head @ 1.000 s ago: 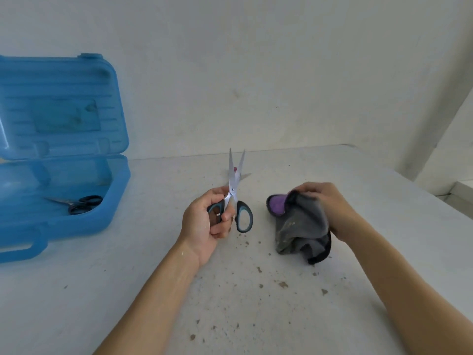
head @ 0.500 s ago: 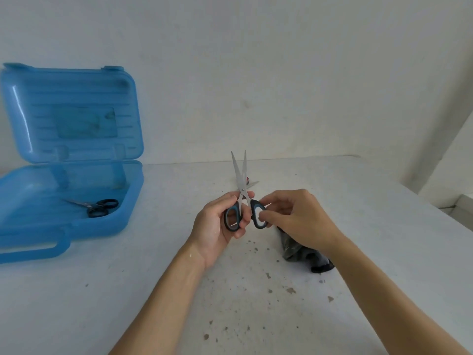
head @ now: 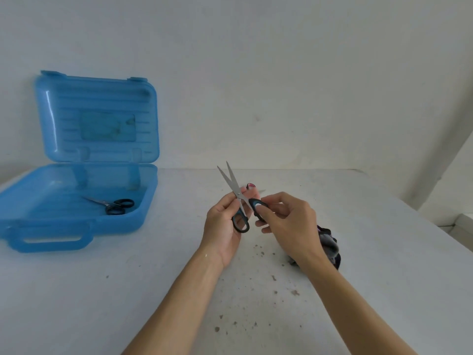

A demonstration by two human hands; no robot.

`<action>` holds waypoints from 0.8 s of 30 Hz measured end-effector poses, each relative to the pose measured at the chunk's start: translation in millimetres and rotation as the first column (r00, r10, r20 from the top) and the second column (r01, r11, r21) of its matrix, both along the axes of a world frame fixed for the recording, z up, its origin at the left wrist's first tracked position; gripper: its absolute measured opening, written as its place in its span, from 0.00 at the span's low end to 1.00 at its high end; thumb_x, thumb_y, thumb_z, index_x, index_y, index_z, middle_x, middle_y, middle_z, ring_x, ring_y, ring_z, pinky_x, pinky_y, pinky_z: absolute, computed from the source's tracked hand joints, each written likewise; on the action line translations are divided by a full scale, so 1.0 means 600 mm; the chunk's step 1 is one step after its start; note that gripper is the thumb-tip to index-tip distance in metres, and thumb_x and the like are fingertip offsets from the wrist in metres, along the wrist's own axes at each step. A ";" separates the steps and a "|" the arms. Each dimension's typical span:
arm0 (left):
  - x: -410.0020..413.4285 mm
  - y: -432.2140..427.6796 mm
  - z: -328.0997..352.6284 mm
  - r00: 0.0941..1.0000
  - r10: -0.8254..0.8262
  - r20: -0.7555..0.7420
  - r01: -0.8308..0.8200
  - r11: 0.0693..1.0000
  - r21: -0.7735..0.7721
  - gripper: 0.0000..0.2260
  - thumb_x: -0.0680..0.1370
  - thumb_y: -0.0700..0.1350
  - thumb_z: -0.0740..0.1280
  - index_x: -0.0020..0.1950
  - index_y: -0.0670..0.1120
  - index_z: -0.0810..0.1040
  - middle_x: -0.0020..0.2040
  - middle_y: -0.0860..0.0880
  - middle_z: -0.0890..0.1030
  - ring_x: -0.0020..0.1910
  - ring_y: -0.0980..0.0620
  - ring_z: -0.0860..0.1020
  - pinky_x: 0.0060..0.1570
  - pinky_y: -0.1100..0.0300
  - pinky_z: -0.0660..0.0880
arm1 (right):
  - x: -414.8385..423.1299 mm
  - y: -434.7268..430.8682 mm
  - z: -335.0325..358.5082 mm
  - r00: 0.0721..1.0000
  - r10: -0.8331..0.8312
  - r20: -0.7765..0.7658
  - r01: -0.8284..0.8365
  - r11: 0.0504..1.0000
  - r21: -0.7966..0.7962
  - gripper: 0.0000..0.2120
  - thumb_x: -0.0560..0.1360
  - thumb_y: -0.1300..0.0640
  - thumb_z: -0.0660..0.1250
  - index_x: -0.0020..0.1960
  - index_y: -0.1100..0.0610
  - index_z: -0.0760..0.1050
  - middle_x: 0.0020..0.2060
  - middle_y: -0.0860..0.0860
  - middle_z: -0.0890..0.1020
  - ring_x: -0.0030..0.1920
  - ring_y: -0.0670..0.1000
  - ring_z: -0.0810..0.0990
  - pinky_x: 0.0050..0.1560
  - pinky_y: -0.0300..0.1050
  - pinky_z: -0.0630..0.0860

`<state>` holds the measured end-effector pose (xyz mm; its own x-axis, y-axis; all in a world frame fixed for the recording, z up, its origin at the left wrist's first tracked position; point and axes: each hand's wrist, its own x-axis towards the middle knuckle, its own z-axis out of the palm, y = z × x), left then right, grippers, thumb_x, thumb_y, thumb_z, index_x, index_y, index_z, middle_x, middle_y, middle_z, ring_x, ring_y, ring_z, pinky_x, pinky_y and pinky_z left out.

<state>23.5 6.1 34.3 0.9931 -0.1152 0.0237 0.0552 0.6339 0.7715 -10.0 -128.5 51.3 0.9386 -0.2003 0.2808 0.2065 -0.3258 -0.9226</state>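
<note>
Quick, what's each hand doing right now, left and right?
Left hand: closed, gripping the scissors by one handle loop.
Right hand: closed, pinching the scissors' other handle loop.

No text, brand, number or sign can be read. The blue case has a rectangular patch on its raised lid, like a worn label, but it is smudged and shows no legible letters. The scissors held over the worktop are too small and blurred at the blades and handles to make out any marking. The same goes for the small scissors lying in the case.
</note>
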 end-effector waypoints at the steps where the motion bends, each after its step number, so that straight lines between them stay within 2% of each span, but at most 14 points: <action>1: -0.001 0.003 0.002 1.000 0.015 -0.004 -0.015 1.000 -0.017 0.15 0.86 0.35 0.55 0.61 0.41 0.81 0.59 0.44 0.86 0.62 0.47 0.83 0.63 0.54 0.75 | -0.003 0.011 0.002 1.000 0.012 -0.004 -0.012 0.999 0.043 0.05 0.76 0.61 0.76 0.50 0.57 0.83 0.39 0.50 0.88 0.38 0.51 0.88 0.41 0.48 0.86; 3: -0.002 0.013 0.004 0.999 0.038 -0.013 -0.039 0.999 -0.031 0.15 0.86 0.36 0.54 0.66 0.40 0.78 0.55 0.44 0.87 0.60 0.46 0.83 0.61 0.51 0.76 | -0.009 0.031 0.009 0.999 0.046 -0.012 -0.044 0.991 0.127 0.05 0.76 0.61 0.75 0.51 0.58 0.83 0.41 0.51 0.88 0.40 0.52 0.89 0.42 0.49 0.86; 5: -0.003 0.025 0.008 0.998 0.064 -0.010 -0.064 0.997 -0.041 0.15 0.87 0.37 0.54 0.68 0.39 0.77 0.54 0.44 0.87 0.58 0.46 0.85 0.65 0.48 0.76 | -0.011 0.047 0.019 0.997 0.064 -0.031 -0.056 0.979 0.195 0.04 0.79 0.61 0.72 0.53 0.59 0.83 0.44 0.53 0.89 0.42 0.54 0.89 0.44 0.52 0.86; 7: -0.005 0.037 0.017 0.997 0.071 0.001 -0.071 0.995 -0.069 0.15 0.87 0.37 0.55 0.69 0.39 0.76 0.54 0.43 0.87 0.56 0.47 0.85 0.64 0.50 0.77 | -0.009 0.061 0.033 0.996 0.066 -0.067 -0.047 0.964 0.262 0.05 0.81 0.61 0.70 0.54 0.60 0.83 0.45 0.55 0.88 0.43 0.55 0.89 0.44 0.53 0.86; 10: -0.005 0.061 0.044 0.996 0.079 0.051 -0.076 0.995 -0.058 0.14 0.87 0.38 0.54 0.68 0.40 0.76 0.56 0.41 0.86 0.56 0.46 0.84 0.59 0.51 0.80 | 0.002 0.077 0.056 0.958 0.230 -0.169 -0.120 0.862 0.492 0.09 0.82 0.59 0.68 0.56 0.65 0.80 0.49 0.61 0.87 0.48 0.59 0.88 0.47 0.54 0.84; 13: 0.000 0.107 0.068 0.984 0.141 0.108 -0.149 0.986 0.072 0.14 0.87 0.37 0.55 0.65 0.43 0.78 0.56 0.44 0.87 0.56 0.47 0.84 0.57 0.53 0.80 | 0.009 0.104 0.074 0.845 0.497 -0.198 -0.287 0.734 0.616 0.10 0.83 0.58 0.65 0.56 0.65 0.79 0.55 0.64 0.85 0.56 0.62 0.86 0.52 0.54 0.83; 15: 0.008 0.153 0.076 0.978 0.155 0.138 -0.180 0.965 0.191 0.13 0.86 0.38 0.56 0.62 0.44 0.80 0.55 0.44 0.87 0.57 0.47 0.84 0.57 0.54 0.80 | 0.019 0.136 0.080 0.784 0.596 -0.175 -0.362 0.667 0.652 0.08 0.82 0.60 0.65 0.56 0.64 0.78 0.58 0.65 0.84 0.60 0.63 0.84 0.53 0.52 0.84; 17: 0.017 0.213 0.080 0.970 0.178 0.165 -0.225 0.915 0.336 0.10 0.84 0.42 0.62 0.57 0.45 0.83 0.54 0.43 0.87 0.56 0.46 0.84 0.58 0.50 0.78 | 0.039 0.178 0.082 0.755 0.640 -0.143 -0.414 0.634 0.653 0.07 0.82 0.61 0.65 0.56 0.64 0.77 0.57 0.65 0.84 0.59 0.61 0.85 0.50 0.48 0.84; 19: 0.025 0.292 0.081 0.929 0.293 0.227 -0.370 0.766 0.526 0.07 0.82 0.46 0.66 0.51 0.49 0.84 0.51 0.46 0.87 0.53 0.48 0.84 0.58 0.52 0.77 | 0.066 0.224 0.091 0.771 0.625 -0.125 -0.453 0.675 0.583 0.03 0.80 0.63 0.67 0.50 0.63 0.78 0.50 0.62 0.85 0.51 0.58 0.86 0.48 0.47 0.84; 20: 0.025 0.337 0.079 0.881 0.374 0.290 -0.471 0.633 0.614 0.07 0.82 0.46 0.67 0.49 0.49 0.84 0.50 0.49 0.87 0.52 0.50 0.84 0.57 0.54 0.76 | 0.085 0.248 0.096 0.791 0.599 -0.123 -0.476 0.729 0.492 0.03 0.79 0.63 0.69 0.47 0.62 0.79 0.47 0.61 0.85 0.47 0.57 0.86 0.49 0.47 0.84; 22: 0.019 0.436 0.069 0.722 0.515 0.462 -0.642 0.250 0.725 0.07 0.81 0.45 0.67 0.51 0.48 0.84 0.50 0.49 0.87 0.52 0.49 0.83 0.55 0.57 0.76 | 0.125 0.300 0.109 0.835 0.536 -0.124 -0.510 0.839 0.190 0.04 0.77 0.63 0.73 0.44 0.62 0.81 0.41 0.57 0.85 0.44 0.53 0.84 0.52 0.49 0.84; 23: 0.016 0.486 0.060 0.651 0.538 0.535 -0.656 0.045 0.753 0.07 0.81 0.45 0.66 0.54 0.47 0.84 0.52 0.47 0.86 0.55 0.46 0.83 0.57 0.54 0.75 | 0.148 0.331 0.113 0.851 0.511 -0.122 -0.514 0.858 0.007 0.05 0.75 0.61 0.76 0.43 0.61 0.82 0.39 0.54 0.84 0.42 0.51 0.83 0.52 0.50 0.83; 24: 0.014 0.531 0.050 0.626 0.522 0.579 -0.611 -0.133 0.781 0.09 0.81 0.46 0.66 0.57 0.46 0.83 0.56 0.45 0.85 0.59 0.42 0.81 0.61 0.51 0.74 | 0.168 0.364 0.116 0.859 0.497 -0.123 -0.511 0.841 -0.177 0.05 0.73 0.59 0.78 0.41 0.58 0.83 0.36 0.52 0.84 0.39 0.49 0.81 0.50 0.48 0.82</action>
<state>32.2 324.6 64.3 0.7038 0.5137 0.4907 0.0215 -0.7058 0.7081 90.5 89.7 120.9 0.9132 0.3582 0.1944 0.3298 -0.3694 -0.8688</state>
